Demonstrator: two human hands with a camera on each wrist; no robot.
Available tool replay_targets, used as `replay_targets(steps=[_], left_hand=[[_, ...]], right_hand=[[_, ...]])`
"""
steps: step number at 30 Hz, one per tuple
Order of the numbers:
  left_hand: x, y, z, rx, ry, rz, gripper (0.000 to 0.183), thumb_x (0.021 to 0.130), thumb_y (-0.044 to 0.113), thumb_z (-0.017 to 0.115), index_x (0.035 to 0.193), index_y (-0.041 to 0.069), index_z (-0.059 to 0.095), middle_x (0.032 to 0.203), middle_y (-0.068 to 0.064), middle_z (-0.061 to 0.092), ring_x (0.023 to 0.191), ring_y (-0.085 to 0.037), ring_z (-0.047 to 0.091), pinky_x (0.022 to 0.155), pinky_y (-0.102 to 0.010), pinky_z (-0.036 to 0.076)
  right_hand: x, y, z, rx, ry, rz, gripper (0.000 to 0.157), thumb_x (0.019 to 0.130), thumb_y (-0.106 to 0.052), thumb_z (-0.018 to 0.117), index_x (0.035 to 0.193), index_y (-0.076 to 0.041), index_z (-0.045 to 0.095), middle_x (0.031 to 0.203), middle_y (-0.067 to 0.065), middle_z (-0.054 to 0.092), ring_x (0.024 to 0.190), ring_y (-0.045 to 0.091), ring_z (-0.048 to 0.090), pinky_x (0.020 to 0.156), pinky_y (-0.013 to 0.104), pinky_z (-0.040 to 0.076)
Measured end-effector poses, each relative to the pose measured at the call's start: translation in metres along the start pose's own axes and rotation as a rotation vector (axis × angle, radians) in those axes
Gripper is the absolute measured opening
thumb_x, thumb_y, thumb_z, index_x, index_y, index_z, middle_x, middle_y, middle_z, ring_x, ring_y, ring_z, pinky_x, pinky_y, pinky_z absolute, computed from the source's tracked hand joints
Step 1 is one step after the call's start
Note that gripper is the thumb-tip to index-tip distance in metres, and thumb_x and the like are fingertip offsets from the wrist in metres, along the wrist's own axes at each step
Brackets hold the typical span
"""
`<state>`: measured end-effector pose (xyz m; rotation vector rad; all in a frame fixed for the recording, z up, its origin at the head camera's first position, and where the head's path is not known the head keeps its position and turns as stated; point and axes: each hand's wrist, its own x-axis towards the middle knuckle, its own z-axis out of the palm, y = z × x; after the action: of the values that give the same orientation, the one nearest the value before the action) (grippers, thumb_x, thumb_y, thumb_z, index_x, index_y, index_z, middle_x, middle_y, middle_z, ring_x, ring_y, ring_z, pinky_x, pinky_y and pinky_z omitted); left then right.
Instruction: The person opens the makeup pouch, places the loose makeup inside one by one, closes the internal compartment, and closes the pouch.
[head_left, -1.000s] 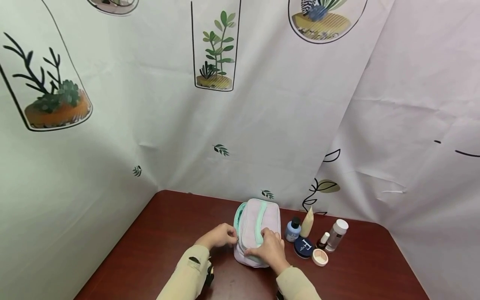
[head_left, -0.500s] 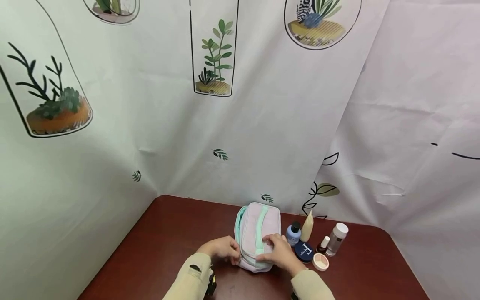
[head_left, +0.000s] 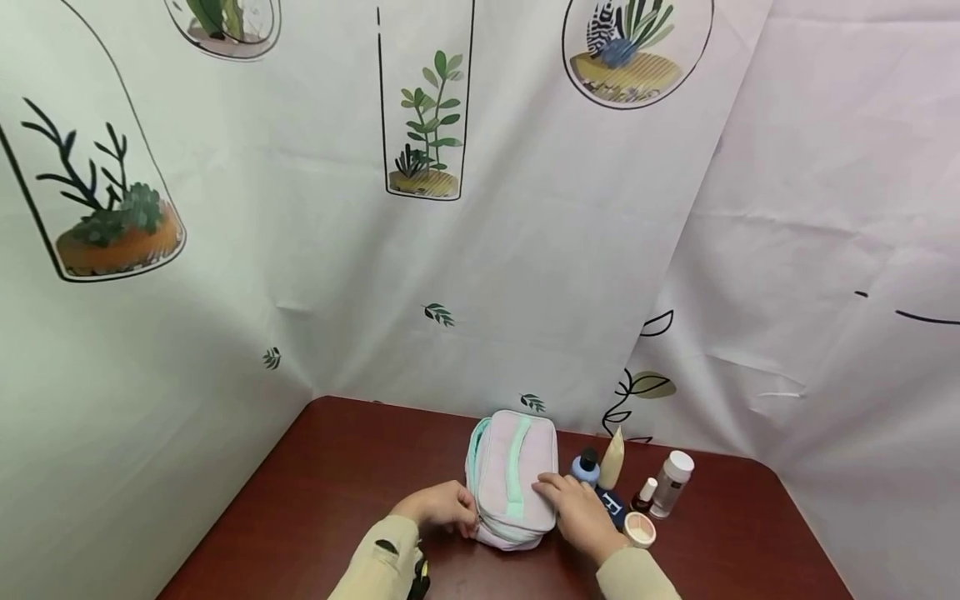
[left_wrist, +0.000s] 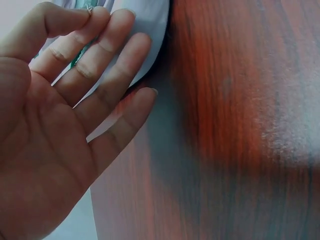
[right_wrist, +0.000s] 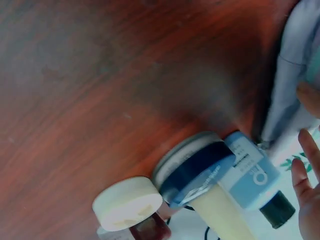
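Note:
A pale pink toiletry bag (head_left: 542, 446) with a mint-green handle strap (head_left: 514, 467) stands on the dark red table. At its near left corner is my left hand (head_left: 442, 505). Thumb and index finger pinch a small metal zipper pull (left_wrist: 90, 9) in the left wrist view, while the other fingers extend loosely. Mint lining shows along the bag's left side, where the zipper is undone. My right hand (head_left: 583, 510) lies against the bag's right side, fingertips on its top edge. Only some of its fingers (right_wrist: 310, 145) show at the right wrist view's edge.
Right of the bag stand a blue bottle (head_left: 586, 469), a cream tube (head_left: 612, 458), a dark blue round jar (head_left: 611, 504), a small pink-and-white compact (head_left: 640, 529), a nail polish bottle (head_left: 645, 493) and a clear white-capped bottle (head_left: 671, 485). A printed cloth (head_left: 360, 275) hangs behind the table.
My left hand has slid along the bag's left side toward its near corner with the zipper pull. My right hand has moved from the bag's front and strap to its right side.

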<state>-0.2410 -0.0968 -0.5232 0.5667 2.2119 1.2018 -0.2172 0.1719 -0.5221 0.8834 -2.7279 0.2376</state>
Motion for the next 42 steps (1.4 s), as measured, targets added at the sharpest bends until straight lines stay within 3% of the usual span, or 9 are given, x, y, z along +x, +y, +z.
replay_targets(steps=[8, 14, 20, 29, 36, 42], left_hand=[[0.0, -0.001, 0.003, -0.033, 0.027, 0.033, 0.01, 0.076, 0.003, 0.062, 0.071, -0.001, 0.07, 0.063, -0.006, 0.067, 0.058, -0.015, 0.063, 0.049, -0.026, 0.042], [-0.006, -0.001, 0.003, -0.061, 0.082, 0.084, 0.011, 0.075, -0.001, 0.06, 0.071, -0.002, 0.071, 0.065, -0.011, 0.067, 0.058, -0.018, 0.063, 0.049, -0.025, 0.041], [-0.014, -0.005, 0.013, -0.098, 0.142, 0.123, 0.011, 0.074, -0.002, 0.06, 0.069, -0.004, 0.069, 0.065, -0.013, 0.067, 0.055, -0.012, 0.06, 0.05, -0.025, 0.044], [-0.014, -0.003, 0.022, -0.063, 0.306, 0.141, 0.01, 0.075, -0.003, 0.062, 0.066, -0.003, 0.067, 0.06, -0.009, 0.065, 0.05, -0.018, 0.06, 0.044, -0.028, 0.045], [-0.015, 0.0, 0.026, -0.041, 0.32, 0.144, 0.01, 0.073, -0.003, 0.061, 0.066, -0.002, 0.068, 0.059, -0.005, 0.064, 0.051, -0.015, 0.059, 0.044, -0.025, 0.044], [-0.013, 0.006, 0.034, -0.028, 0.398, 0.108, 0.011, 0.07, -0.003, 0.061, 0.062, 0.001, 0.067, 0.055, -0.004, 0.063, 0.047, -0.013, 0.059, 0.042, -0.023, 0.041]], right_hand=[[-0.003, 0.003, 0.003, 0.059, -0.025, 0.029, 0.037, 0.075, -0.003, 0.068, 0.111, -0.011, 0.068, 0.115, 0.003, 0.063, 0.103, 0.022, 0.06, 0.083, 0.039, 0.047], [-0.004, 0.002, 0.006, 0.086, 0.006, 0.069, 0.032, 0.076, -0.009, 0.07, 0.108, -0.013, 0.07, 0.111, -0.001, 0.065, 0.101, 0.02, 0.06, 0.083, 0.038, 0.046], [-0.004, -0.004, 0.009, 0.105, 0.008, 0.088, 0.031, 0.075, -0.009, 0.07, 0.106, -0.013, 0.07, 0.108, -0.001, 0.066, 0.097, 0.021, 0.061, 0.08, 0.039, 0.046], [0.001, -0.006, 0.011, 0.079, 0.11, 0.098, 0.03, 0.071, -0.012, 0.074, 0.101, -0.014, 0.069, 0.1, -0.006, 0.063, 0.086, 0.017, 0.061, 0.073, 0.037, 0.047], [0.005, -0.012, 0.012, 0.113, 0.073, 0.137, 0.026, 0.073, -0.016, 0.074, 0.099, -0.013, 0.069, 0.094, -0.006, 0.06, 0.085, 0.017, 0.059, 0.074, 0.038, 0.046], [0.009, -0.018, 0.014, 0.158, 0.074, 0.18, 0.026, 0.073, -0.018, 0.076, 0.097, -0.015, 0.069, 0.093, -0.006, 0.059, 0.084, 0.015, 0.057, 0.074, 0.037, 0.046]])
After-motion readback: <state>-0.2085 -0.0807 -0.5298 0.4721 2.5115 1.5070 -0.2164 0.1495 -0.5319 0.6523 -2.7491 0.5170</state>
